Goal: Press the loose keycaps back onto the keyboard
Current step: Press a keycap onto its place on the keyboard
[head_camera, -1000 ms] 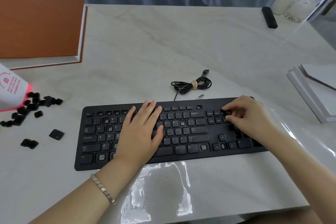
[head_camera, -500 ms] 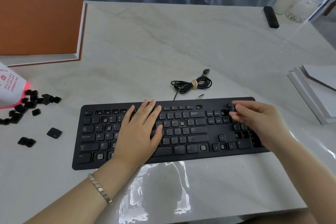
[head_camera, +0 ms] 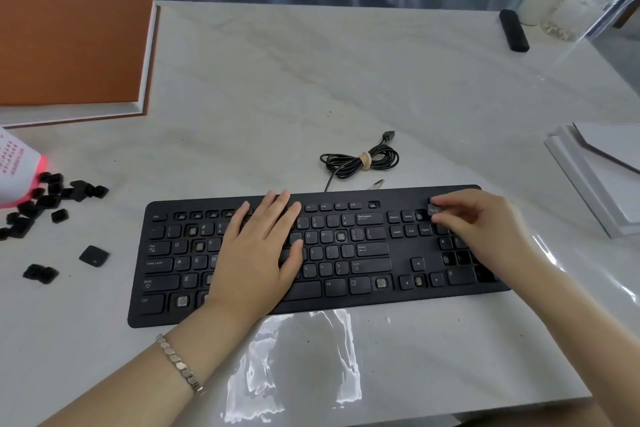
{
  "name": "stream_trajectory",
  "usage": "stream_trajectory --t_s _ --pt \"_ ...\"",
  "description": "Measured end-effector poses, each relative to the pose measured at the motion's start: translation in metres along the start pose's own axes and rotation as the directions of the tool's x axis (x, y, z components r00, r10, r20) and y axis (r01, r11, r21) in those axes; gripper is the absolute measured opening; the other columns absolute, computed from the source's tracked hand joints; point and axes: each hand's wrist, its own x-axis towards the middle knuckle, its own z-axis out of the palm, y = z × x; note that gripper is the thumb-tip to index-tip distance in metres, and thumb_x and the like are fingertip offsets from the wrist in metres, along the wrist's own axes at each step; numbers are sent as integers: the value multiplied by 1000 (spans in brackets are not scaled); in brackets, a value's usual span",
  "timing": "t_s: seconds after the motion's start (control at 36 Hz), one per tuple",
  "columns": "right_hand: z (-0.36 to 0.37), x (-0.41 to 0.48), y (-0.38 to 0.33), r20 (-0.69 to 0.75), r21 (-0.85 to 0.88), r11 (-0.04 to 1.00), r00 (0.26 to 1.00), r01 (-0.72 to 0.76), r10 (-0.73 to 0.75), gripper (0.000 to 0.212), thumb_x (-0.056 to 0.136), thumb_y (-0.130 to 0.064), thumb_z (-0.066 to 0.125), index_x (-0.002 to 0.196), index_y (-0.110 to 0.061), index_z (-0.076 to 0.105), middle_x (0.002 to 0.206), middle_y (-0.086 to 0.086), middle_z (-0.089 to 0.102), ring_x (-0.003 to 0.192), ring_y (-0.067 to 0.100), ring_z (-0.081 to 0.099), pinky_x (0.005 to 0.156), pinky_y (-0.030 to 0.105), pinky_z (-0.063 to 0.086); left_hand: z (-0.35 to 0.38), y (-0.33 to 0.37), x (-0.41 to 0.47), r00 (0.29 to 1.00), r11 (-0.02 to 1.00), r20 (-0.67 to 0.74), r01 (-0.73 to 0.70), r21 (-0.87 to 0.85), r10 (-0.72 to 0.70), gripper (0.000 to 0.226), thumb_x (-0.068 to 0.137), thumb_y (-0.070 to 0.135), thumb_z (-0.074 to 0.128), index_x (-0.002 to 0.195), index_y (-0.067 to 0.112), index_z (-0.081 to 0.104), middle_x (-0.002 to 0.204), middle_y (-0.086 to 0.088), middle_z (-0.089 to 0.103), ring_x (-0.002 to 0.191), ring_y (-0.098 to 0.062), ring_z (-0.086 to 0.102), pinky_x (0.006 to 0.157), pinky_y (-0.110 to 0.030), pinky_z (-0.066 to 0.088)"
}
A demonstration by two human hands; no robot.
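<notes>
— Black plastic everywhere on the left there: a heap of loose keycaps (head_camera: 52,198) on the desk (head_camera: 311,80), up against a red-and-white packet (head_camera: 15,166). A long way to go, then?

— I'd say so. A few more lie nearer the front, and the keyboard (head_camera: 381,302) shows bare sockets (head_camera: 341,236) dotted right across it.

— What's the left hand (head_camera: 258,253) doing?

— Lying flat on the middle keys, fingers straight and gripping nothing. It hasn't stirred in the last second; I take it it's just holding the board steady.

— And the right hand (head_camera: 485,222)?

— That's the one that changed. A second ago its fingertips were down on the small block of keys near the right end. Now they've come up a little and I can see a keycap (head_camera: 433,210) pinched between thumb and fingers. It's held just right of an empty slot (head_camera: 420,216) beside the Home key.

— So it didn't click in?

— That's my guess. The slot looks bare and the cap is off the board, so it probably wants lining up and pressing again.

— Room to work?

— Behind the keyboard only the coiled cable (head_camera: 360,161) sits close; beyond it the desk runs open. On the right a white stack (head_camera: 595,177) lies near the keyboard's end, so that elbow has less swing. The front edge of the desk is near, with shiny plastic film (head_camera: 294,357) along it. The spare caps are well apart from the right hand, much handier for the left.
</notes>
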Motion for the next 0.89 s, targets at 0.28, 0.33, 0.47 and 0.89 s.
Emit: stream_trajectory --t_s 0.28,0.33,0.47,0.89 --pt "10 14 19 50 19 996 994 92 -93 25 74 -6 74 83 -29 69 87 -12 55 67 -5 48 68 8 36 -1 0 0 999 1000 32 19 -17 -19 47 90 31 40 125 8 60 136 -10 54 130 -20 42 110 -41 25" --pt "10 14 19 56 28 995 994 95 -96 24 74 -5 74 85 -27 70 86 -12 55 67 -6 48 68 5 36 -2 0 0 999 1000 43 26 -18 -25 47 90 31 39 125 8 60 136 -10 53 131 -20 42 110 -41 24" --pt "11 16 20 77 31 996 993 90 -92 26 76 -7 73 85 -31 68 86 -14 54 67 -7 48 69 3 35 -1 0 0 998 999 57 31 -24 -30 47 90 31 39 125 8 59 137 -10 53 132 -18 38 110 -41 24" --pt "18 7 25 -1 156 982 994 105 -106 33 77 0 70 84 -32 65 87 -9 53 68 -7 48 65 4 35 -3 1 0 997 999 74 40 -28 -38 48 90 32 38 127 8 59 138 -9 52 132 -19 41 111 -41 24"
